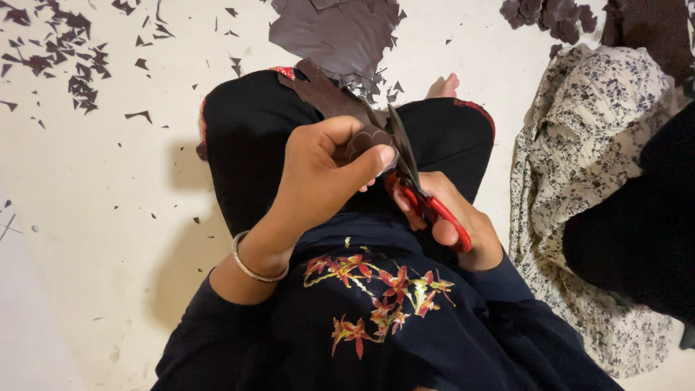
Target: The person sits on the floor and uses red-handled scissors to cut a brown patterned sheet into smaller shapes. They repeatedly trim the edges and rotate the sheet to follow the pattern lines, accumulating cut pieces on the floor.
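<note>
Brown sheet piece sits over the lap, pinched at its scalloped edge by the left hand. Right hand, grip closed through red-handled scissors, blades at that edge: mid-cut, I judge. Next snip needs the curve turned into the blades. Material thin, matte, stiff-looking; jagged dark offcuts litter the pale floor.

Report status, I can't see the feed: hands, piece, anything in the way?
Left hand pinching brown cutout. Right hand working red scissors, blades at cutout's edge. Scraps on floor, none in the way.
</note>
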